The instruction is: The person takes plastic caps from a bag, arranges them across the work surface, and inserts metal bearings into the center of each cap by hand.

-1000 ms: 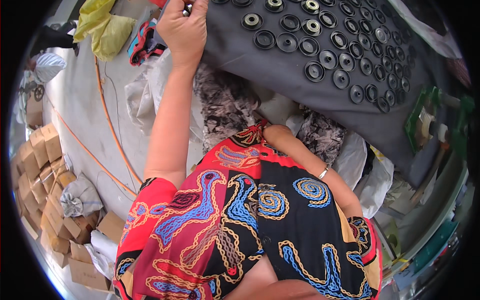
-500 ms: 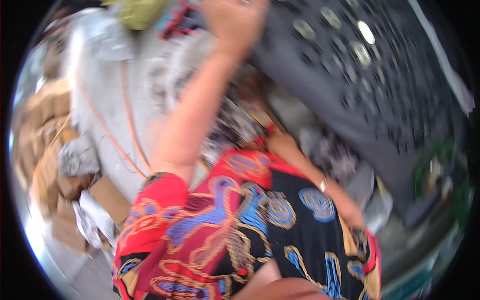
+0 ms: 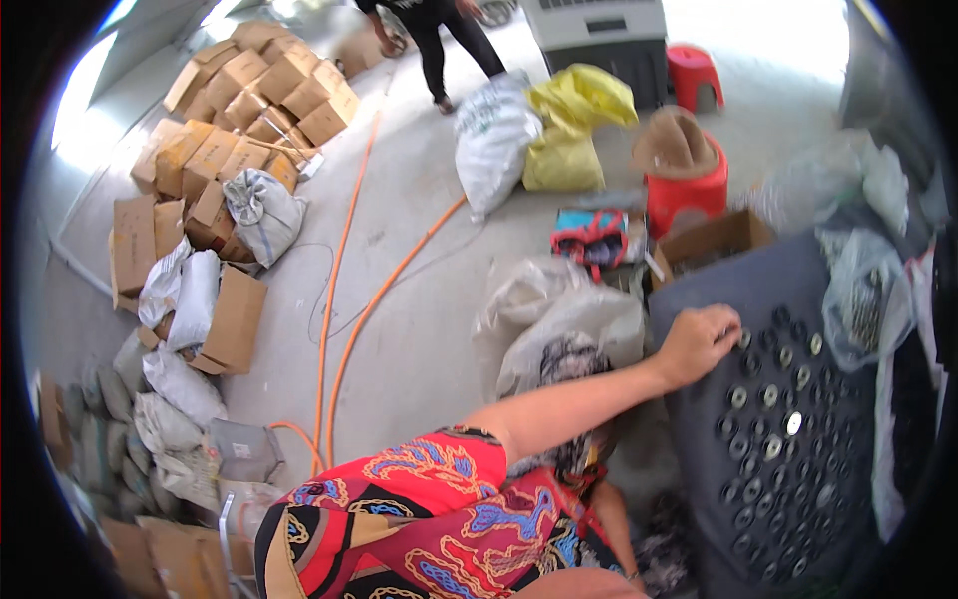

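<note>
My left hand [image 3: 702, 344] reaches across to the upper left part of a dark grey padded surface [image 3: 689, 459]. Its fingers are pinched together at a small round piece [image 3: 744, 338], dark-rimmed with a pale centre, beside the other pieces. Several similar black ring-shaped pieces [image 3: 773, 446] lie spread over the pad, some with shiny centres. My right forearm [image 3: 611, 521] shows below the left arm, by a bundle of black-and-white patterned cloth [image 3: 574, 359]. The right hand's fingers are hidden there.
A clear plastic bag of small parts [image 3: 866, 299] lies on the pad's far right. Beyond it stand an open carton [image 3: 714, 240] and a red stool [image 3: 689, 200] with a brown hat. Orange hoses [image 3: 384, 285] cross the floor. Cartons [image 3: 239, 90] are heaped left; a person [image 3: 434, 40] stands far off.
The view has swung to the right and up, bringing the far floor and person into sight. My left hand now rests among the round pieces; before, it was blurred at the top edge.
</note>
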The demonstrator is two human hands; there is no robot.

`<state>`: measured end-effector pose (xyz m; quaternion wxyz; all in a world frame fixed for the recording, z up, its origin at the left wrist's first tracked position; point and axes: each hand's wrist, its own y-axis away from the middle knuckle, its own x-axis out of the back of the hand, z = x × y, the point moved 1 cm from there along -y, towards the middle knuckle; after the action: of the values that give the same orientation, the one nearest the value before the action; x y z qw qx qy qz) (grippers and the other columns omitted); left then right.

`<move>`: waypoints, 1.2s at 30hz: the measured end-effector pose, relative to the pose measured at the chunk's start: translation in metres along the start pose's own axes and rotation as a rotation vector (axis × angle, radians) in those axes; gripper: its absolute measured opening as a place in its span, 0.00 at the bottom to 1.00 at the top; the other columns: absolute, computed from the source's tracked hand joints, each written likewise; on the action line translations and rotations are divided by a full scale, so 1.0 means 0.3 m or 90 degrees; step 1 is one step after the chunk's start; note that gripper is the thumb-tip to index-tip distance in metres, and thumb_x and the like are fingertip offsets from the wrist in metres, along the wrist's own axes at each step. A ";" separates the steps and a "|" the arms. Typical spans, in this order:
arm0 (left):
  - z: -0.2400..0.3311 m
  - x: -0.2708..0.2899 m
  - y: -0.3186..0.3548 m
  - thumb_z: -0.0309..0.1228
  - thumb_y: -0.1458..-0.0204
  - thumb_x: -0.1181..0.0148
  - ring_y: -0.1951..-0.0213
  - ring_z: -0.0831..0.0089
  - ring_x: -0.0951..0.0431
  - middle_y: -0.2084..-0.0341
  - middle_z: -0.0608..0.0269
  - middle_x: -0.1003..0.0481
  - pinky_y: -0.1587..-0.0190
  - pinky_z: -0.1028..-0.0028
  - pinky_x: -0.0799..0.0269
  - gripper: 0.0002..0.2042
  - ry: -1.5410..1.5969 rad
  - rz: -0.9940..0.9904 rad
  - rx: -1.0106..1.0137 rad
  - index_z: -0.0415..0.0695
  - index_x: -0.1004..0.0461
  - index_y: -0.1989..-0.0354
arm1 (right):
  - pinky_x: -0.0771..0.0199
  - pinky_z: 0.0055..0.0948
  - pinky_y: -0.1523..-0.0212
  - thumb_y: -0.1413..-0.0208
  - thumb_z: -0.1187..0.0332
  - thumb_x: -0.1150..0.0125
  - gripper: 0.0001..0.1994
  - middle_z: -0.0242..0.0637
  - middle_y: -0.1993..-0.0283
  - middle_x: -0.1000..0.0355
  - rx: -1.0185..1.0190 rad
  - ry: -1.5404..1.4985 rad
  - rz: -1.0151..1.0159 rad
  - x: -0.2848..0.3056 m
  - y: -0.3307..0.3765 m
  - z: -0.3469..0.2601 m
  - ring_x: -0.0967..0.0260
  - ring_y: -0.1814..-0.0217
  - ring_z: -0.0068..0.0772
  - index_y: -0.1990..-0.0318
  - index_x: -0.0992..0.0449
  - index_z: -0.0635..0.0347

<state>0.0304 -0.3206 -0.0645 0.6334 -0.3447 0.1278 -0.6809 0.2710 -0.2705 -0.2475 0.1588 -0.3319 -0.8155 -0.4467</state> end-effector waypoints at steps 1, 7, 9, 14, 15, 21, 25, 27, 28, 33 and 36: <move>-0.003 -0.009 0.003 0.26 0.52 0.39 0.71 0.55 0.25 0.74 0.53 0.26 0.68 0.67 0.30 0.05 -0.001 0.001 -0.005 0.39 0.28 0.69 | 0.27 0.47 0.60 0.50 0.66 0.47 0.14 0.56 0.61 0.25 0.001 -0.007 0.008 0.008 -0.022 -0.003 0.26 0.58 0.56 0.61 0.22 0.64; 0.015 -0.012 0.016 0.26 0.51 0.39 0.69 0.57 0.24 0.73 0.55 0.25 0.68 0.68 0.30 0.05 0.015 -0.038 0.059 0.40 0.28 0.68 | 0.27 0.46 0.59 0.50 0.66 0.46 0.14 0.57 0.61 0.26 0.006 -0.040 0.033 0.054 -0.098 -0.036 0.26 0.57 0.56 0.60 0.22 0.64; 0.018 -0.009 0.023 0.26 0.51 0.40 0.69 0.57 0.24 0.72 0.55 0.25 0.68 0.68 0.30 0.05 0.006 -0.028 0.049 0.40 0.28 0.67 | 0.27 0.46 0.58 0.50 0.66 0.46 0.14 0.57 0.61 0.26 0.013 -0.037 0.035 0.061 -0.097 -0.040 0.27 0.57 0.56 0.60 0.22 0.64; 0.018 -0.001 0.013 0.27 0.50 0.40 0.70 0.58 0.23 0.72 0.56 0.25 0.68 0.68 0.30 0.05 -0.014 -0.027 0.037 0.41 0.28 0.67 | 0.28 0.46 0.57 0.50 0.66 0.46 0.14 0.57 0.60 0.26 0.017 -0.048 0.045 0.075 -0.097 -0.041 0.27 0.56 0.57 0.59 0.22 0.64; 0.021 -0.007 0.015 0.27 0.50 0.40 0.69 0.57 0.24 0.72 0.56 0.25 0.68 0.68 0.30 0.05 -0.010 -0.027 0.039 0.41 0.28 0.67 | 0.28 0.46 0.57 0.50 0.66 0.46 0.14 0.58 0.60 0.26 0.015 -0.051 0.050 0.072 -0.090 -0.036 0.27 0.56 0.57 0.59 0.22 0.64; 0.004 -0.016 0.014 0.28 0.50 0.40 0.69 0.56 0.24 0.73 0.55 0.25 0.67 0.67 0.29 0.05 -0.003 -0.019 0.036 0.41 0.28 0.67 | 0.28 0.45 0.56 0.50 0.67 0.46 0.14 0.58 0.60 0.26 0.018 -0.077 0.077 0.055 -0.076 -0.013 0.27 0.55 0.57 0.59 0.22 0.65; 0.007 -0.018 0.007 0.27 0.52 0.39 0.69 0.54 0.24 0.74 0.54 0.26 0.68 0.65 0.30 0.05 -0.018 -0.001 0.008 0.41 0.28 0.69 | 0.28 0.45 0.55 0.50 0.67 0.46 0.14 0.59 0.60 0.26 0.029 -0.093 0.110 0.035 -0.036 -0.001 0.27 0.55 0.57 0.58 0.22 0.65; 0.008 -0.003 0.011 0.27 0.52 0.39 0.70 0.55 0.24 0.74 0.55 0.26 0.68 0.65 0.30 0.05 -0.013 0.002 0.026 0.41 0.28 0.69 | 0.30 0.44 0.53 0.50 0.68 0.45 0.15 0.60 0.59 0.27 0.006 -0.083 0.095 0.077 0.010 -0.040 0.28 0.53 0.57 0.57 0.23 0.65; 0.003 0.000 0.005 0.27 0.52 0.39 0.70 0.55 0.24 0.74 0.55 0.25 0.68 0.65 0.30 0.05 -0.009 -0.001 0.028 0.41 0.28 0.69 | 0.31 0.42 0.51 0.51 0.70 0.45 0.15 0.60 0.59 0.27 -0.004 -0.075 0.099 0.114 0.016 -0.065 0.29 0.51 0.57 0.55 0.23 0.65; 0.007 -0.009 0.011 0.27 0.52 0.39 0.70 0.55 0.24 0.74 0.56 0.25 0.68 0.65 0.30 0.06 -0.001 0.013 0.032 0.41 0.29 0.70 | 0.30 0.44 0.58 0.50 0.70 0.45 0.13 0.59 0.65 0.26 -0.021 -0.004 0.253 0.107 0.034 0.025 0.28 0.57 0.59 0.59 0.24 0.66; 0.008 -0.012 0.018 0.27 0.52 0.39 0.70 0.55 0.24 0.74 0.55 0.25 0.68 0.65 0.30 0.05 0.001 0.021 0.017 0.41 0.29 0.70 | 0.29 0.48 0.61 0.49 0.69 0.46 0.12 0.59 0.67 0.27 -0.008 -0.092 0.325 0.176 0.092 0.007 0.28 0.62 0.61 0.59 0.25 0.67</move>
<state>0.0359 -0.3175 -0.0671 0.6488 -0.3337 0.1246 -0.6724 0.2515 -0.2373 -0.2021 0.2055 -0.5592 -0.7116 -0.3723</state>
